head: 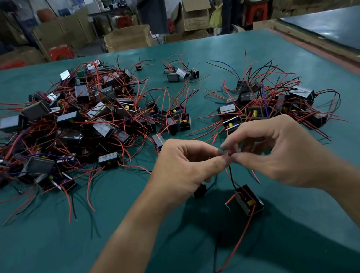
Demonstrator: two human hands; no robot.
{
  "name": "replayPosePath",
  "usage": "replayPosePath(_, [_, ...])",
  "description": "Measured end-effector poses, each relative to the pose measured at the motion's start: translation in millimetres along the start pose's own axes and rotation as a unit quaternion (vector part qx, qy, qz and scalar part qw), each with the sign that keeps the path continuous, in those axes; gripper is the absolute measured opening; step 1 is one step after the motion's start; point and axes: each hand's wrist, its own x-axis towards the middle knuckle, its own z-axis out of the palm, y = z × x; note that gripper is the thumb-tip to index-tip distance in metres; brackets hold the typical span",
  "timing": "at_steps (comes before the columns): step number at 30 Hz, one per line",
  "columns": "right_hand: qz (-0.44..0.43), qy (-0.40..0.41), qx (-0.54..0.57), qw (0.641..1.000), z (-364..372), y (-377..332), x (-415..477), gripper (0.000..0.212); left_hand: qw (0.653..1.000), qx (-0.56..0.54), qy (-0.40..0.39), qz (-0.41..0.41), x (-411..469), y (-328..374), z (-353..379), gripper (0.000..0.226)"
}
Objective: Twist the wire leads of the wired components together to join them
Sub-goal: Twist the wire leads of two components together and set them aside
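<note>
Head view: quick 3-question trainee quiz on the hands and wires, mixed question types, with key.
1. True or false: the left hand and right hand both pinch wire leads where their fingertips meet.
2. Which colour lead runs up from the black component below the hands to the fingertips? A blue, B black, C green.
3. Fill in: the bigger pile of components lies on the person's ____ side of the green table.
Key: 1 true; 2 B; 3 left.
</note>
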Motion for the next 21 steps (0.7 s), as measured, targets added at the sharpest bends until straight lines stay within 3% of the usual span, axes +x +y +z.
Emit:
replayPosePath(5, [0.009, 0.002, -0.007, 1.000, 0.5, 0.6, 0.0, 0.025, 0.999, -0.008, 0.028, 0.016, 0.9, -1.7, 1.7, 0.007])
replayPosePath(17, [0.015, 0.021, -0.051, 0.998, 1.6, 2.4, 1.5, 0.014, 0.998, 0.022, 0.026, 0.046, 0.3, -3.2, 1.6, 0.011])
replayPosePath(21, [0.041, 0.010, -0.076, 0.996, 3.0, 4.8, 2.3, 0.013, 0.990, 0.098, 0.047, 0.089, -0.4, -6.1, 4.1, 0.009])
